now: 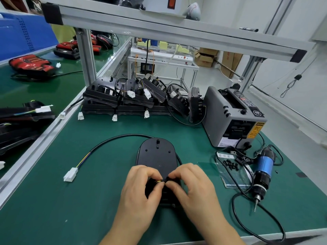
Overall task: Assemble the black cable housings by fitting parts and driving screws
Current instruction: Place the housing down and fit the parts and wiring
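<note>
Head view, one frame.

We see the black housing point(156, 156) lying flat on the green desk point(88, 209), centre, rounded end pointing away from us. Its near end is covered by both hands.

Left hand point(139, 190): fingers curled, thumb and forefinger pinching a short wire bundle point(160, 181) with a yellow strand showing. Right hand point(191, 188): fingers likewise curled, fingertips pinching the same bundle from the other side, so the two hands meet just above the near end of the housing. We cannot tell what small part, if any, sits under the fingertips.

A black cable point(113, 138) leaves the far end of the housing, arcs left, and ends in a white connector point(70, 174) resting on the desk, well apart from the hands.

To the right: an electric screwdriver point(262, 172) with a blue body lies on the desk, bit pointing toward us. Near it, a small heap of black screws point(230, 164) sits on a clear bag. Behind these stands a grey tape dispenser point(233, 117).

At the back of the desk, more black housings point(127, 98) are stacked and leaning, their white plugs hanging over the front.
</note>
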`<state>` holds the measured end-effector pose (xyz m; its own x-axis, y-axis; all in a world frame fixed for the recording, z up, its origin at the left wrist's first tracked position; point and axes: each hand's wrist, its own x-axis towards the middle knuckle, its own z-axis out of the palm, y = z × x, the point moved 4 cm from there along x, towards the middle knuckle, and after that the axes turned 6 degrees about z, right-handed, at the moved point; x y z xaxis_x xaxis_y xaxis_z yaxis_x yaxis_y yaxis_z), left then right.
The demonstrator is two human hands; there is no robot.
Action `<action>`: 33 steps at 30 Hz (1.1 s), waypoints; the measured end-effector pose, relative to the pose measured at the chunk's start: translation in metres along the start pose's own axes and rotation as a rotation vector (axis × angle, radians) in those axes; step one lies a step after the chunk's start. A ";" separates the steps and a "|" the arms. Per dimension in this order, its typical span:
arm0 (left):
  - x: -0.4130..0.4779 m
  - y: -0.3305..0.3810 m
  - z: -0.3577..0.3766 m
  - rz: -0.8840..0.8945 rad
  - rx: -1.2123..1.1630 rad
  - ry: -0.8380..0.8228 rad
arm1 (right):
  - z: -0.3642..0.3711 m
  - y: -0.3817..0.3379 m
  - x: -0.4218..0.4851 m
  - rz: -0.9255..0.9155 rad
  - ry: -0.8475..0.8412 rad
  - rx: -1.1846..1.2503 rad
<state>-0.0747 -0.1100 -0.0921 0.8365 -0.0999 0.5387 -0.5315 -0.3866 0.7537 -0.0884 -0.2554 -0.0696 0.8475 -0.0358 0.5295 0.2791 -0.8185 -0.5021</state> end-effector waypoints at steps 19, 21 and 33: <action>0.005 -0.007 -0.003 -0.115 -0.122 -0.098 | 0.003 -0.004 0.003 -0.434 0.063 -0.246; 0.006 -0.007 -0.004 -0.114 -0.131 -0.112 | 0.004 -0.005 0.002 -0.450 0.061 -0.269; 0.021 -0.005 -0.001 -0.017 0.054 -0.343 | 0.002 0.005 -0.002 -0.158 -0.097 0.091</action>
<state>-0.0544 -0.1091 -0.0838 0.8460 -0.3921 0.3614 -0.5170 -0.4376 0.7357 -0.0881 -0.2583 -0.0745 0.8281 0.1479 0.5408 0.4481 -0.7543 -0.4798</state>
